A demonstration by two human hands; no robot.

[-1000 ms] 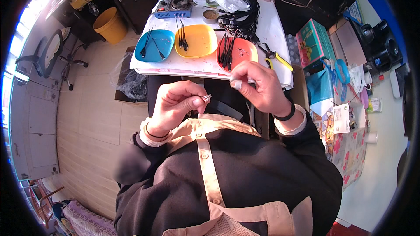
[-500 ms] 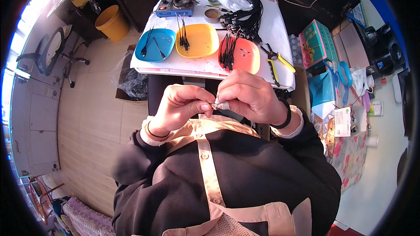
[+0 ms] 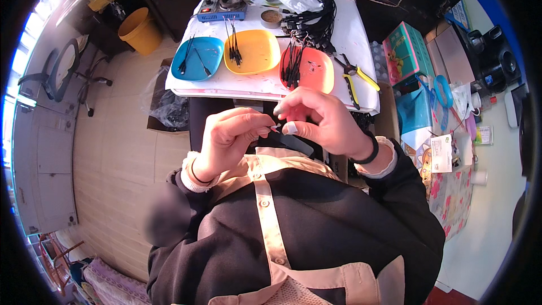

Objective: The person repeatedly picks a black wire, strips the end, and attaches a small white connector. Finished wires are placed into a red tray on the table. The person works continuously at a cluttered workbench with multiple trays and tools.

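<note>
My left hand (image 3: 234,135) is closed in a pinch on a thin wire (image 3: 275,129), whose small reddish and pale end shows at the fingertips. Facing it, my right hand (image 3: 327,121) has its thumb and forefinger apart, with the thumb close to the wire end. White wrapping covers the tip of that thumb. Both hands are in front of the table's near edge. Beyond them, short black cables lie in a blue tray (image 3: 195,73), a yellow tray (image 3: 262,62) and a red tray (image 3: 320,70), the red one nearest my right hand.
Yellow-handled wire strippers (image 3: 355,79) lie at the table's right. Behind the trays are a blue hot plate (image 3: 222,12), a small round tin (image 3: 271,19) and a bundle of black cables (image 3: 319,20). A box with a plastic bag (image 3: 172,110) stands left of the table.
The thumb and forefinger of my right hand have parted and come away from the wire end. My left hand keeps its pinch. The view has shifted slightly.
</note>
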